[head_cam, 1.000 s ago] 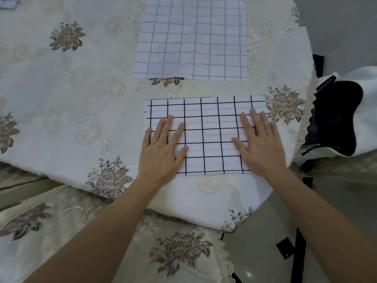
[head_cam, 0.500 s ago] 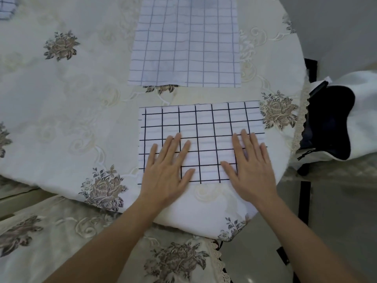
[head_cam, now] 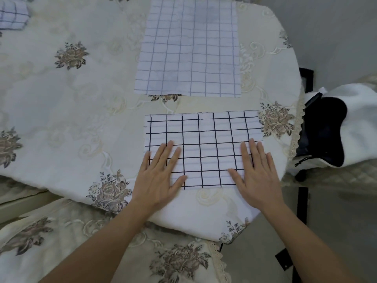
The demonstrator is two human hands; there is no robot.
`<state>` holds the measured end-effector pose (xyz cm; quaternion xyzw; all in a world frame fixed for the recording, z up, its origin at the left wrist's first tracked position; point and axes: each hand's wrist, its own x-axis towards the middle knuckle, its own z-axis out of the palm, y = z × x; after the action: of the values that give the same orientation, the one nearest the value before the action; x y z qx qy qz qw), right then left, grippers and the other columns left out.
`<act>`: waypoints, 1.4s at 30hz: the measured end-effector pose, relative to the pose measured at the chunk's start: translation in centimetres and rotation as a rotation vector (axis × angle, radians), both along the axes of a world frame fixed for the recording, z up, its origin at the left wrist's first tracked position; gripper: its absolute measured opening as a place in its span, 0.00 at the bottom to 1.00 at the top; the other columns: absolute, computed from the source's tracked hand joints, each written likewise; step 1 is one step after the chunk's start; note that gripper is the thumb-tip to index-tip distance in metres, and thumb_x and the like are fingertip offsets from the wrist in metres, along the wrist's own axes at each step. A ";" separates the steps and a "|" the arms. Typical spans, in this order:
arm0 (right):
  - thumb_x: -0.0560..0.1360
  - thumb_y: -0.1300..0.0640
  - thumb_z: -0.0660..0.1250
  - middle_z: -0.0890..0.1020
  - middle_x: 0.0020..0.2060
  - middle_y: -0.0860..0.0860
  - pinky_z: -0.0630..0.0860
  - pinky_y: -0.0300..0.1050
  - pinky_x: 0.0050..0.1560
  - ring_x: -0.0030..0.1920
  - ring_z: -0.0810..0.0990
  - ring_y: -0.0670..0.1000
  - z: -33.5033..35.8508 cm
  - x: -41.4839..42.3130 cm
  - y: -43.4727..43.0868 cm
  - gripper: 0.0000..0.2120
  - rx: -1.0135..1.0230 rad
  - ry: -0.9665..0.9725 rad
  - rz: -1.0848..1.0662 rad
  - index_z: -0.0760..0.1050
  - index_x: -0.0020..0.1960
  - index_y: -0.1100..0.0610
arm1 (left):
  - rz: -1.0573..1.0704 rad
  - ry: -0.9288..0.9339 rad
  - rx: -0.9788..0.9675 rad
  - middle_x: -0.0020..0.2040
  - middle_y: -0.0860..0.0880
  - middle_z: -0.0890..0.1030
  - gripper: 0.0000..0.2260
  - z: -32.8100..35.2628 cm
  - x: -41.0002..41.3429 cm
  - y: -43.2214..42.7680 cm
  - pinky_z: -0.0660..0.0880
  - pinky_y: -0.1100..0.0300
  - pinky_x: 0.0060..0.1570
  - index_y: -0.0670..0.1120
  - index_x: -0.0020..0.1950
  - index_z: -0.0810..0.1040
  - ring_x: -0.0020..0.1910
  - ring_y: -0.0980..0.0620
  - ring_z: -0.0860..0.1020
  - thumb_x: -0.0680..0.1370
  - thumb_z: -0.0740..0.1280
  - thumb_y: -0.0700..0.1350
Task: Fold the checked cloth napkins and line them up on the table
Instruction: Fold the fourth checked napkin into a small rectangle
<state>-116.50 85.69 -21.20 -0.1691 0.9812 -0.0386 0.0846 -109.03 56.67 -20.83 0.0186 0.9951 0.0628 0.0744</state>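
Pressing my left grip (head_cam: 157,177) and right grip (head_cam: 257,175), fingers straight, on the seemingly folded black-checked napkin (head_cam: 204,137); blue-checked napkin (head_cam: 189,48) beyond it awaits folding.

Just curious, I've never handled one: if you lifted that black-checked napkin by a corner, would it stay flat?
Probably not: the black-checked napkin lies thin and flat, so it would likely droop and feel light. Pushed, it might bunch or slide on the tablecloth.

Near napkin (head_cam: 204,139) on table (head_cam: 71,119); L hand (head_cam: 158,176) on its near-left corner, R hand (head_cam: 258,174) near-right; 2nd napkin (head_cam: 189,50) behind; 3rd napkin (head_cam: 12,15) far left.
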 end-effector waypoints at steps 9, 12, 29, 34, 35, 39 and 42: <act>0.81 0.35 0.42 0.47 0.82 0.52 0.45 0.55 0.80 0.81 0.43 0.53 1.4 -5.2 -8.1 0.36 -0.163 0.010 0.060 0.46 0.82 0.55 | 0.014 0.090 0.050 0.82 0.50 0.43 0.32 1.5 -8.2 4.2 0.45 0.42 0.78 0.49 0.82 0.45 0.81 0.52 0.41 0.82 0.46 0.62; 0.80 0.33 0.39 0.46 0.82 0.51 0.44 0.54 0.80 0.81 0.41 0.52 0.6 -8.4 -7.5 0.38 -0.106 -0.002 0.045 0.45 0.82 0.54 | 0.046 0.039 0.013 0.82 0.51 0.40 0.33 0.6 -11.3 2.6 0.44 0.42 0.78 0.50 0.82 0.42 0.80 0.52 0.39 0.81 0.43 0.64; 0.81 0.33 0.46 0.48 0.82 0.53 0.51 0.60 0.79 0.81 0.44 0.55 0.6 -1.8 -5.5 0.37 -0.149 0.060 -0.003 0.48 0.82 0.55 | -0.008 0.048 0.015 0.83 0.49 0.46 0.34 1.1 -3.2 3.3 0.54 0.41 0.77 0.45 0.82 0.46 0.81 0.50 0.46 0.82 0.49 0.63; 0.80 0.32 0.49 0.49 0.82 0.54 0.50 0.60 0.79 0.81 0.45 0.56 -0.5 -0.4 -4.7 0.38 -0.096 0.049 0.015 0.49 0.82 0.53 | 0.015 -0.007 -0.021 0.83 0.48 0.47 0.33 0.3 -0.2 3.2 0.54 0.40 0.76 0.45 0.82 0.47 0.81 0.49 0.47 0.83 0.48 0.63; 0.80 0.32 0.49 0.50 0.81 0.54 0.50 0.60 0.79 0.81 0.46 0.56 -0.6 -0.3 -4.7 0.38 -0.089 0.052 0.025 0.49 0.82 0.54 | 0.015 -0.007 -0.021 0.83 0.48 0.47 0.33 0.3 0.0 3.3 0.54 0.39 0.76 0.45 0.82 0.48 0.81 0.49 0.47 0.83 0.47 0.63; 0.81 0.32 0.46 0.50 0.81 0.54 0.49 0.60 0.79 0.81 0.46 0.56 -0.3 -0.4 -4.4 0.37 -0.082 0.076 0.027 0.50 0.82 0.53 | 0.045 0.009 -0.022 0.83 0.48 0.47 0.34 0.6 -0.3 3.4 0.53 0.39 0.76 0.47 0.82 0.47 0.81 0.49 0.46 0.82 0.46 0.65; 0.81 0.32 0.45 0.49 0.82 0.53 0.48 0.60 0.79 0.81 0.45 0.56 0.3 -1.3 -3.9 0.37 -0.072 0.087 -0.001 0.49 0.82 0.53 | 0.081 0.040 -0.022 0.83 0.49 0.46 0.34 1.1 -1.7 2.5 0.48 0.40 0.78 0.50 0.82 0.46 0.81 0.49 0.45 0.81 0.44 0.66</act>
<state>-117.76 81.83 -20.93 -0.1732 0.9820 -0.0664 0.0358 -110.77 59.20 -19.76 -0.0213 0.9969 0.0544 0.0518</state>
